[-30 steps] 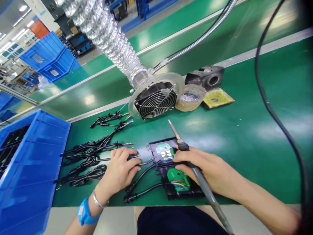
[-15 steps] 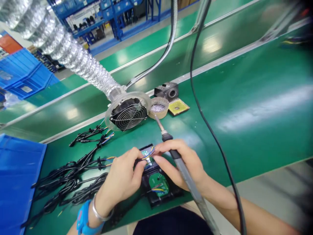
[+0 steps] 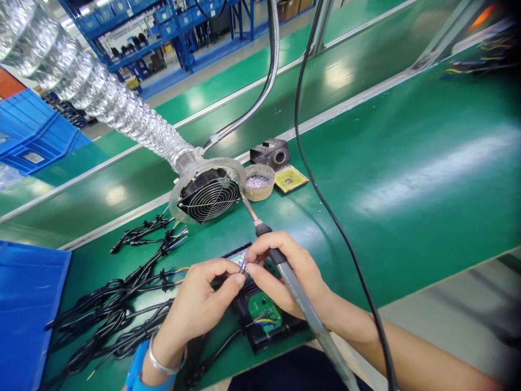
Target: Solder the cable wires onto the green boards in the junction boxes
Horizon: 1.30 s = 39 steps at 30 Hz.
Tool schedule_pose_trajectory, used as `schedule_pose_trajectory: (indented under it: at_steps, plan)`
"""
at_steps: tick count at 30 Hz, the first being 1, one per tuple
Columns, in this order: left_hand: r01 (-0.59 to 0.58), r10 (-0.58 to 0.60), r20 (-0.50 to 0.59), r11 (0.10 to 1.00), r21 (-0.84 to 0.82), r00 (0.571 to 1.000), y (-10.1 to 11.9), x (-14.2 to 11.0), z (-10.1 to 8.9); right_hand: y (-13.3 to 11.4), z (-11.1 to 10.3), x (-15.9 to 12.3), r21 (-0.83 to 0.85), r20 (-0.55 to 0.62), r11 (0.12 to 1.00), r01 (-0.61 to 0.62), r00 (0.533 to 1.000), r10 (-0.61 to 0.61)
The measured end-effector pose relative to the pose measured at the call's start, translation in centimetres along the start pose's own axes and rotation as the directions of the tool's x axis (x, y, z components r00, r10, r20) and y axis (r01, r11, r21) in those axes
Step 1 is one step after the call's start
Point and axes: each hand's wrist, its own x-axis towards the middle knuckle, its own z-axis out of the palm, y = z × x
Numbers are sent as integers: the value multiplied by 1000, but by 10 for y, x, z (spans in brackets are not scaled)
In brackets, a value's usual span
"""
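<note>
Between finger and thumb, my left hand [image 3: 205,296] pinches a cable's thin coloured wires [image 3: 243,263]. My right hand [image 3: 291,271] holds a soldering iron [image 3: 291,279] against the palm, its tip pointing up and away toward the fan. The right fingertips meet the same wires beside the left thumb. Under both hands lie black housings; the nearer one has a green circuit board [image 3: 264,312] with yellow and blue wires on it. A second housing [image 3: 236,251] behind is mostly covered by my fingers.
A fume fan [image 3: 211,198] on a foil duct hangs just ahead. Beside it stand a round tub [image 3: 259,183], a yellow sponge tray [image 3: 291,179] and an iron holder [image 3: 271,155]. Black cables [image 3: 122,293] lie at left near a blue bin [image 3: 30,309]. The iron's cord [image 3: 337,222] loops at right.
The wires between my fingers have turned more upright, and my left fingers have moved closer to their ends. The iron stays in my right hand. The whole view has shifted slightly.
</note>
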Motion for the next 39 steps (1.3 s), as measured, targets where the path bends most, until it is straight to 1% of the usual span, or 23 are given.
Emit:
schedule_pose_trajectory:
  at_steps: [5,8,10,11,13,15,17,19,22,24,26,28,30,31,34,36,39]
  plan:
    - [28,-27,9,993,-115,1000,-9,1,2,1,4,-1,30,5,1000,-3,1000,3]
    - [57,-65,-31,975,-213,997,-15,2,3,3,4,-1,1,-15,1000,-2,1000,2]
    - [49,-70,-83,973,-227,994,-17,3,3,6,1,-1,-38,-15,999,-4,1000,3]
    - [35,-58,-109,979,-199,992,-18,4,3,8,0,-2,-72,-12,997,-2,1000,1]
    - [18,-27,-130,998,-65,991,-17,6,4,13,-5,-5,-184,0,983,13,1000,-13]
    - [16,-5,-93,993,120,996,-15,9,5,19,-9,-9,-322,24,945,52,999,-47]
    - [-11,23,-41,961,276,999,-14,13,7,25,-12,-14,-417,65,903,100,995,-81]
    - [-93,98,3,931,353,995,-14,17,8,30,-12,-17,-431,107,894,124,991,-86]
    - [-217,201,83,881,421,976,-15,19,10,33,-11,-20,-392,136,912,122,988,-74]
    - [-230,202,111,836,497,973,-15,19,11,34,-10,-20,-397,146,907,137,986,-85]
    - [-210,187,100,797,566,977,-16,18,12,35,-10,-20,-424,162,891,160,982,-99]
    - [-196,184,83,778,597,979,-17,18,12,36,-10,-21,-447,170,879,170,980,-103]
    - [-194,189,71,784,590,979,-20,18,13,38,-9,-21,-451,167,877,164,981,-97]
    - [-195,190,69,800,567,979,-21,18,12,39,-9,-21,-447,166,880,158,982,-93]
    - [-204,206,41,882,425,978,-24,18,11,38,-10,-20,-402,151,905,137,985,-82]
    - [-204,216,-1,920,334,976,-25,18,9,34,-11,-17,-355,108,931,81,993,-45]
    - [-196,217,-46,941,277,975,-22,16,7,24,-12,-11,-270,35,962,-48,998,60]
